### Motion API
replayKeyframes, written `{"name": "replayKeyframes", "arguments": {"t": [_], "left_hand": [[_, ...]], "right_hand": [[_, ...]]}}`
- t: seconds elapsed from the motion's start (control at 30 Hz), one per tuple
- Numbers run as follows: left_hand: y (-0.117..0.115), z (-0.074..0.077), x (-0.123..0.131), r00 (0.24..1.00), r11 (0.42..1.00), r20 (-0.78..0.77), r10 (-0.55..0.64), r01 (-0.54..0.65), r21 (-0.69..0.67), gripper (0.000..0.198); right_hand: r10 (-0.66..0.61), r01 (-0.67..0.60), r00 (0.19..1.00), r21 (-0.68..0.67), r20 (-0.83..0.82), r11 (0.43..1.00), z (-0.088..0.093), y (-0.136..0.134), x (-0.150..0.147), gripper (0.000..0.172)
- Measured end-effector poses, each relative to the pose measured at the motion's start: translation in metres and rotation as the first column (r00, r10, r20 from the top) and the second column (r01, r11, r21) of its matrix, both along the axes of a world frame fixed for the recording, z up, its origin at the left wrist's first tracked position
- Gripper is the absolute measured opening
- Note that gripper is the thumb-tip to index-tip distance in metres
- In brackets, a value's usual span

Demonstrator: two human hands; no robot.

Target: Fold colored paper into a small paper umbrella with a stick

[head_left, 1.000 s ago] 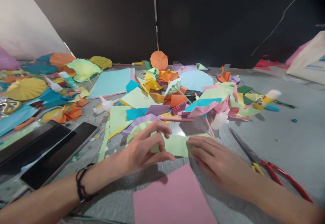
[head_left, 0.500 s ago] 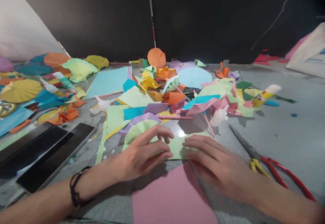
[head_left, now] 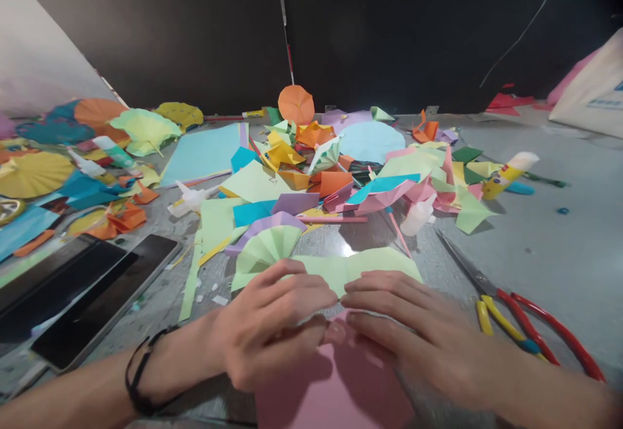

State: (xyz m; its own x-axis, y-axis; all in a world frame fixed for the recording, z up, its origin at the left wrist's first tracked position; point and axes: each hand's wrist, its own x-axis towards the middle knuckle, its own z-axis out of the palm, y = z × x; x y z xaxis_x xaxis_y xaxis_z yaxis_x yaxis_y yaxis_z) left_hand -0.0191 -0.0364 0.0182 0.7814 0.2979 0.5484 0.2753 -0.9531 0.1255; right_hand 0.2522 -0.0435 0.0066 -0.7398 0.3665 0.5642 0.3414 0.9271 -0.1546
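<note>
A light green paper (head_left: 360, 263) lies across the table in front of me, with its near edge under my fingers. My left hand (head_left: 280, 318), a black cord bracelet at its wrist, has curled fingers closed on that edge. My right hand (head_left: 403, 315) grips the same edge close beside it, fingers bent over the paper; its thumb is mostly hidden. Below both hands lies a pink sheet (head_left: 335, 396), partly in their shadow. A pleated light green paper fan (head_left: 267, 244) rests just beyond my left hand.
Scissors (head_left: 479, 280) with red and yellow handles lie to the right. Two phones (head_left: 107, 299) lie on the left. Paper scraps, folded pieces and a white glue bottle (head_left: 419, 215) crowd the middle. A glue stick (head_left: 511, 174) lies on the right. Behind stands a dark panel (head_left: 413, 33).
Both hands have come nearer to me and closer together, now over the pink sheet's top. My left fingers have closed onto the green paper's near edge. The view has shifted slightly.
</note>
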Motion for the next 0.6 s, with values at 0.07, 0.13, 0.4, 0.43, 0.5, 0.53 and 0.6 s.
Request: {"name": "replayKeyframes", "arguments": {"t": [0.07, 0.13, 0.4, 0.43, 0.5, 0.53, 0.6], "left_hand": [[-0.007, -0.007, 0.003, 0.994, 0.997, 0.078, 0.073, -0.071, -0.021, 0.024], [-0.012, -0.018, 0.005, 0.99, 0.997, 0.14, 0.022, -0.033, 0.075, 0.023], [-0.014, -0.031, 0.017, 0.966, 0.958, 0.245, -0.082, 0.008, 0.287, 0.025], [-0.015, -0.029, 0.019, 0.957, 0.961, 0.279, -0.075, -0.006, 0.276, 0.023], [-0.016, -0.025, 0.022, 0.956, 0.968, 0.29, -0.043, -0.032, 0.25, 0.021], [-0.016, -0.023, 0.023, 0.961, 0.968, 0.274, -0.038, -0.033, 0.25, 0.021], [-0.014, -0.019, 0.023, 0.971, 0.962, 0.234, -0.052, -0.014, 0.274, 0.023]], "right_hand": [[0.017, -0.017, 1.0, -0.01, -0.017, 1.0, 0.001, -0.001, -0.002, 0.021], [0.05, -0.051, 0.998, -0.029, -0.03, 0.998, 0.001, -0.002, -0.002, 0.021], [0.176, -0.18, 0.984, -0.165, -0.04, 0.97, -0.003, -0.003, -0.003, 0.023], [0.186, -0.191, 0.982, -0.168, -0.045, 0.967, -0.003, -0.003, -0.003, 0.023], [0.185, -0.19, 0.982, -0.157, -0.045, 0.969, -0.004, -0.003, -0.004, 0.02], [0.173, -0.177, 0.984, -0.147, -0.042, 0.973, -0.005, -0.003, -0.004, 0.018], [0.153, -0.157, 0.987, -0.126, -0.043, 0.98, -0.007, -0.003, -0.005, 0.016]]}}
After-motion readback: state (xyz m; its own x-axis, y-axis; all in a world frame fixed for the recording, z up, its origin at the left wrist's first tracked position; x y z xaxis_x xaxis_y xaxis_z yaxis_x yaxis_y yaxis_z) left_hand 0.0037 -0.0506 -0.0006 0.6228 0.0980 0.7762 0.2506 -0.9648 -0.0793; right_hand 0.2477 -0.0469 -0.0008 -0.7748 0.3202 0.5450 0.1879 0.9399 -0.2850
